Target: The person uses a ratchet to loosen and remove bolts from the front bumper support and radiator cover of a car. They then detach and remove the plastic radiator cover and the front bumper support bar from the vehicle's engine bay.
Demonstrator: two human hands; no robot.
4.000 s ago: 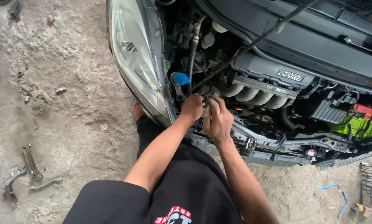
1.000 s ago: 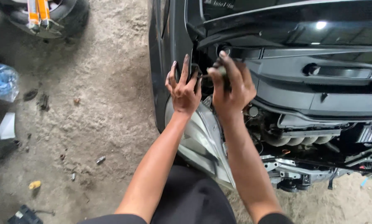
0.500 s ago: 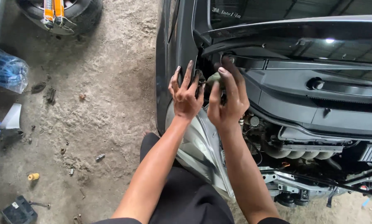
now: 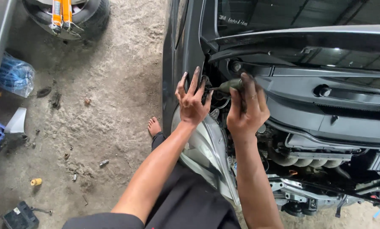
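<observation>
My right hand (image 4: pixel 246 111) grips the grey-green handle of a screwdriver (image 4: pixel 229 86) whose shaft points left into the rear corner of a dark car's open engine bay. My left hand (image 4: pixel 192 101), greasy and with fingers spread, rests against the inner edge of the fender (image 4: pixel 182 55) right beside the screwdriver tip. Both forearms reach up over the headlight (image 4: pixel 203 146). What the tip touches is hidden in the dark gap behind my left fingers.
The raised bonnet (image 4: pixel 308 36) and cowl panel (image 4: pixel 325 106) fill the upper right; the intake manifold (image 4: pixel 313 161) lies lower right. On the sandy concrete floor to the left are a tyre (image 4: pixel 67 15), a blue bag (image 4: pixel 14 76), a black box (image 4: pixel 20 216) and small scattered parts. My bare foot (image 4: pixel 154 126) stands by the fender.
My view has swung from the front of the engine bay up to its rear corner by the fender. Both hands have moved there, and the right hand now holds the screwdriver nearly level.
</observation>
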